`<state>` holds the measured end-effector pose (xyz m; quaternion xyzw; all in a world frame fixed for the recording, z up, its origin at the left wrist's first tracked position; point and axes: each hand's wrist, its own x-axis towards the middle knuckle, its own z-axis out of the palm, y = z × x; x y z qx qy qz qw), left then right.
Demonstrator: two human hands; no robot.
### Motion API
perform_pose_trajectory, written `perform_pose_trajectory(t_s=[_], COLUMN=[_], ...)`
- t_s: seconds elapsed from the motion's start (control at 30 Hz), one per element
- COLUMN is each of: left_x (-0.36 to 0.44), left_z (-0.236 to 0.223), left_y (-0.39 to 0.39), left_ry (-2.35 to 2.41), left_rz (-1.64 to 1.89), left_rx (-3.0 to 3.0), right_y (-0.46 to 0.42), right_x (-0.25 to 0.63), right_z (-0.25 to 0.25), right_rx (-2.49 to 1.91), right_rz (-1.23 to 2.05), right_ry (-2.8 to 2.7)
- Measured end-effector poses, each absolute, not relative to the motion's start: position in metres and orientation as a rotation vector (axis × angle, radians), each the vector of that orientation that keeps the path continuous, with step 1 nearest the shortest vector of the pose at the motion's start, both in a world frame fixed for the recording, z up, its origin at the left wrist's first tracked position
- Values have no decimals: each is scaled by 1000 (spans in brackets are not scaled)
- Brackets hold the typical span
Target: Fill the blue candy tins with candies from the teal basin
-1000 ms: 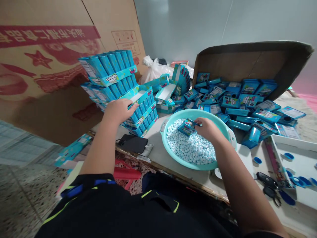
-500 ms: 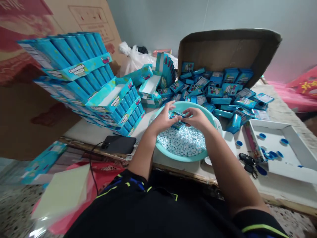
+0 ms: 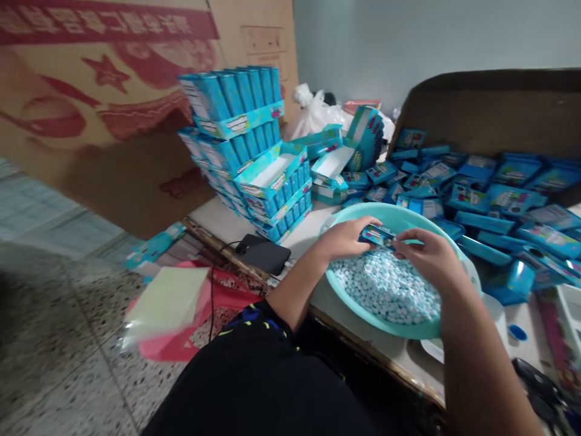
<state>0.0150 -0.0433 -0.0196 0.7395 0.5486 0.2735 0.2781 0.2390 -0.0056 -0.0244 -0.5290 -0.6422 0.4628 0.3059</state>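
Over a turquoise basin (image 3: 385, 327) full of pale blue and white candies (image 3: 385, 284), my left hand (image 3: 347, 237) is closed around a small blue candy box (image 3: 377, 235). The fingers of my right hand (image 3: 424, 251) pinch at the box's right end; whether they grip its flap or a candy, I cannot make out. The box lies roughly sideways, its printed face turned up toward me.
Left of the basin rises a stack of filled blue display trays (image 3: 249, 124), with an empty tray (image 3: 272, 169) beside it. A black phone (image 3: 263, 254) lies near the table edge. Many blue boxes (image 3: 472, 197) are heaped before an open carton (image 3: 494, 112). A blue cap (image 3: 517, 332) sits right.
My view has swung left, so the scene sits further right. The small box has turned to lie more sideways, and my right hand is now at its right end.
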Motion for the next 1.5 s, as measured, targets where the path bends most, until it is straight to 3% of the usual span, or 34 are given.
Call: perform_pose_trajectory(t_s=[0.5,0.97,1.5], left_x=[14,15,15], left_z=[-22,-28,-31], left_y=[-50,-48,-47], left_ry=[1491,1469,1454], left_rz=[672,713,687], left_rx=[1962,1924,1943], right_y=[7,3,-2], right_x=[250,246,242], right_z=[-53,-50,-64], right_rx=[-1207,-1254,-1342], right_rz=[956,1140,1075], right_ry=[-2039,-1991,-2178])
